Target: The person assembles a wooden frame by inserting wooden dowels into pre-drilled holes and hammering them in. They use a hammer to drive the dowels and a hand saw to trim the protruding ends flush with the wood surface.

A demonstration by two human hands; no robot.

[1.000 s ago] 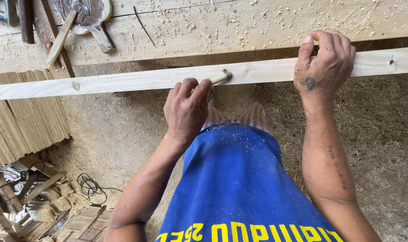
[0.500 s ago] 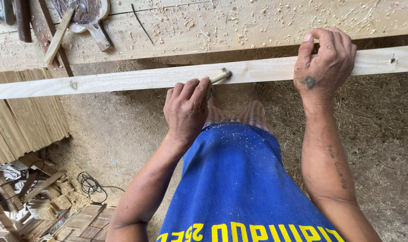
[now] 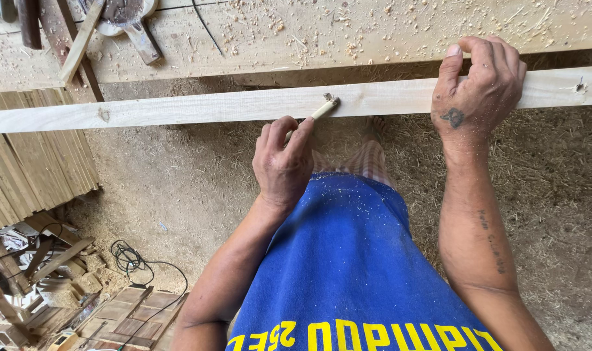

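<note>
A long pale wooden plank (image 3: 179, 108) runs across the view from left to right. My left hand (image 3: 284, 162) holds a short pencil (image 3: 321, 110) whose tip rests on the plank's near face at its middle. My right hand (image 3: 481, 81) grips the plank from above, further right, fingers curled over its top edge. A blue shirt with yellow lettering fills the lower middle of the view.
A workbench (image 3: 374, 29) strewn with wood shavings lies just beyond the plank, with a hand tool (image 3: 124, 19) at its left. Stacked wooden slats (image 3: 29, 162) stand at left. Scrap wood and a black cable (image 3: 133, 260) lie on the sawdust floor.
My left hand has shifted slightly along the plank with the pencil still against it. My right hand keeps its grip in the same place.
</note>
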